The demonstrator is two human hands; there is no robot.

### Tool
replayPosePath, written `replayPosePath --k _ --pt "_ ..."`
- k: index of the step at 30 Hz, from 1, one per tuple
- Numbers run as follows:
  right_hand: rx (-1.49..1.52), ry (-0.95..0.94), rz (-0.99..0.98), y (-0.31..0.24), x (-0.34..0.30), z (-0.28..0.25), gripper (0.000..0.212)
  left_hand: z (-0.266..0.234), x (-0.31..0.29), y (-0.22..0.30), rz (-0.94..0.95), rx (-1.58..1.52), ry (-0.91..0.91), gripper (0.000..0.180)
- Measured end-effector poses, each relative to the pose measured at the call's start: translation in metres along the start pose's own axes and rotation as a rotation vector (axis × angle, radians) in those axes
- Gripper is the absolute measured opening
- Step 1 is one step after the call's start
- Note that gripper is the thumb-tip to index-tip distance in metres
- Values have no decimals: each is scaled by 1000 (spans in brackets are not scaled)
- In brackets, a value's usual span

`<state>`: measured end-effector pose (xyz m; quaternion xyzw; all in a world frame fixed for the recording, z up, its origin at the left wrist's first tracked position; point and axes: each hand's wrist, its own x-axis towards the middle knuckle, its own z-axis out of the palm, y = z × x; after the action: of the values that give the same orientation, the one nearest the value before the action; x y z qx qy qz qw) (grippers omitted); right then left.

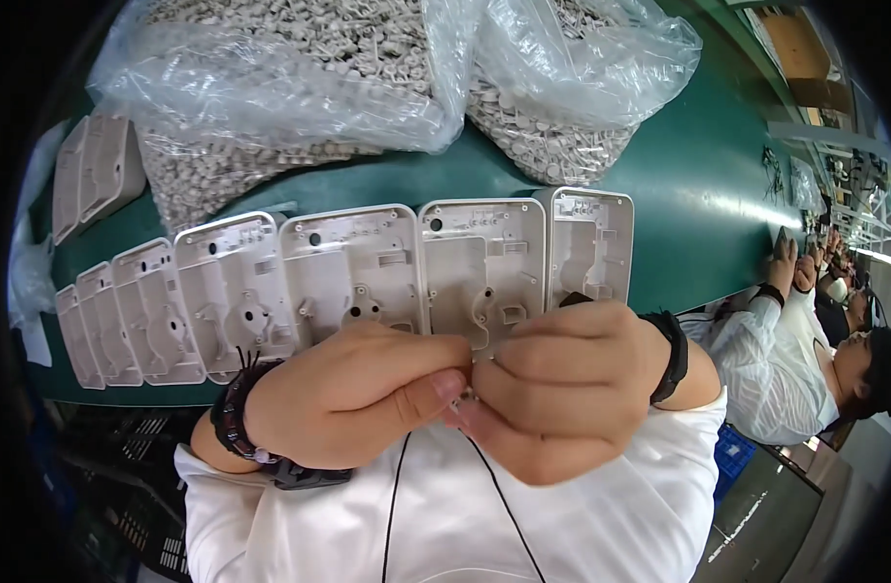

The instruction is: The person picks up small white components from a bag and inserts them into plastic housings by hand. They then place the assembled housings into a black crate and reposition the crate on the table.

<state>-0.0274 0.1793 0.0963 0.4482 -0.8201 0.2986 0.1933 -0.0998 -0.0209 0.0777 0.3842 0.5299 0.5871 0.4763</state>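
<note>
My left hand (363, 394) and my right hand (572, 384) meet in front of my chest, both closed, thumbs and fingertips pressed together. Between the fingertips shows a tiny light-coloured piece (466, 397), too small and covered to name. A small black thing (576, 299) sticks out by the knuckles of my right hand; whether that hand holds it I cannot tell. Just beyond my hands, a row of open light-grey plastic housings lies on the green table. The nearest are a wide housing (353, 267), another housing (514, 255) and the rightmost housing (611, 238).
Clear plastic bags full of small grey plastic parts, a large bag (271, 83) and a smaller bag (562, 136), lie behind the row on the green table (688, 175). More housings (101, 170) rest at far left. Another person (786, 360) sits to the right.
</note>
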Motion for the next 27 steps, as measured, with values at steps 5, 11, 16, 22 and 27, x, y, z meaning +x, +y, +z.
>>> replayPosePath --k 5,11,16,22,27 --pt "33 60 -97 27 0 -17 21 6 -9 0 28 480 240 14" --pt "-147 -258 76 74 -11 1 15 7 -19 -5 -55 1081 192 33" --pt "-121 -469 69 88 -2 14 10 13 -21 -22 -107 1240 157 44" --pt "-138 -722 27 94 12 23 9 10 -25 -26 -119 1197 179 44" --pt "-140 -633 82 85 7 12 12 7 -30 -27 -49 1157 186 44"
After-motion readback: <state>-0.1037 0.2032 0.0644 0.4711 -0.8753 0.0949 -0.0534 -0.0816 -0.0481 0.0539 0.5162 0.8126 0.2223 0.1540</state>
